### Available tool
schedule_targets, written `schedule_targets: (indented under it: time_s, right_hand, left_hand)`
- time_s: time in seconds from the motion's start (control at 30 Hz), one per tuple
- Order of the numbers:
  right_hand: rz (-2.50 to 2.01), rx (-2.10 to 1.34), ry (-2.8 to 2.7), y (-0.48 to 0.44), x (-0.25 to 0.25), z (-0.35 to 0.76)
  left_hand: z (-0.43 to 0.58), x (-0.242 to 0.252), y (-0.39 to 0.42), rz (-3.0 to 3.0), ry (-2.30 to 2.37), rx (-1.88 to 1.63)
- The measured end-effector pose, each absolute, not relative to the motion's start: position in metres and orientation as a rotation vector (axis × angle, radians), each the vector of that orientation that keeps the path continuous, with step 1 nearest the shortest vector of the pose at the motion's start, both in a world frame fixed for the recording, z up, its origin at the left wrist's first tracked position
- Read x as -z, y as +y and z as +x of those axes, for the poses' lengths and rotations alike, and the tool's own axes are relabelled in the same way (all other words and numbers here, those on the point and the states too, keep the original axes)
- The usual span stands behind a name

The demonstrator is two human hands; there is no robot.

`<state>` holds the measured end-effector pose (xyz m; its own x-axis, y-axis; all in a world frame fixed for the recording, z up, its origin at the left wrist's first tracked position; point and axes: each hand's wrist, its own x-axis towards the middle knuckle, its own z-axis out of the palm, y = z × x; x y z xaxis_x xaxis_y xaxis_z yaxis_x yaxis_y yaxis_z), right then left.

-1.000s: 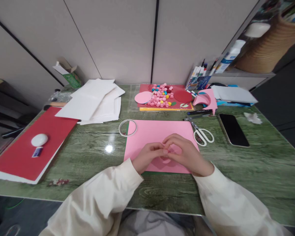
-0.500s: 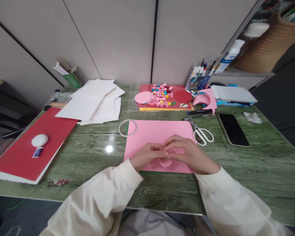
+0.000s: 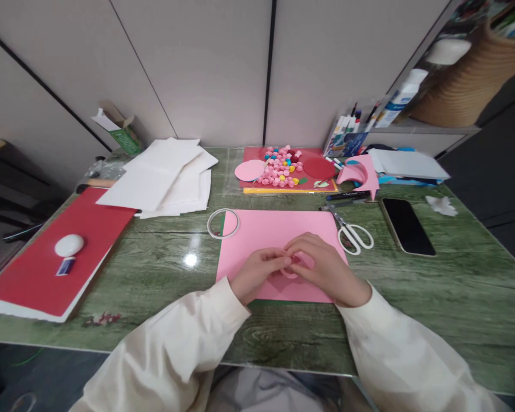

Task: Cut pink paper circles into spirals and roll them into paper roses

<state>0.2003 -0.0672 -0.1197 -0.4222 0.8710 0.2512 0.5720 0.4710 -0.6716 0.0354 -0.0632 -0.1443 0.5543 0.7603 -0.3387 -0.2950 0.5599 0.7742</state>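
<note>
Both hands meet above a pink sheet of paper (image 3: 249, 234) lying on the table. Fingers of my left hand (image 3: 260, 272) and my right hand (image 3: 326, 266) are closed on a small curled pink paper strip (image 3: 289, 275), partly hidden by the fingertips. Just off the sheet's right edge lie scissors (image 3: 354, 237) with white handles. A roll of white tape (image 3: 208, 224) overlaps the sheet's upper left corner.
White papers (image 3: 154, 171) and a red sheet (image 3: 90, 223) lie left. At the back sits a plastic bag of small pink paper balls (image 3: 278, 171). Pink paper scraps (image 3: 369, 171) and pens (image 3: 347, 195) are back right, a phone (image 3: 407, 226) right.
My right hand has shifted slightly left and its wrist has turned a little. The curled pink strip is raised slightly and shows less below the fingers. Things on the table stay put.
</note>
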Motion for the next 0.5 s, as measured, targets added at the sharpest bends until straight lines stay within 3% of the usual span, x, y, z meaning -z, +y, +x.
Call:
schedule_targets:
  time_s: [0.5]
  right_hand:
    - [-1.265, -0.444, -2.194, -0.0707, 0.1263, 0.1956]
  left_hand:
    - [0.0367, 0.1442, -0.066, 0.631, 0.75, -0.773]
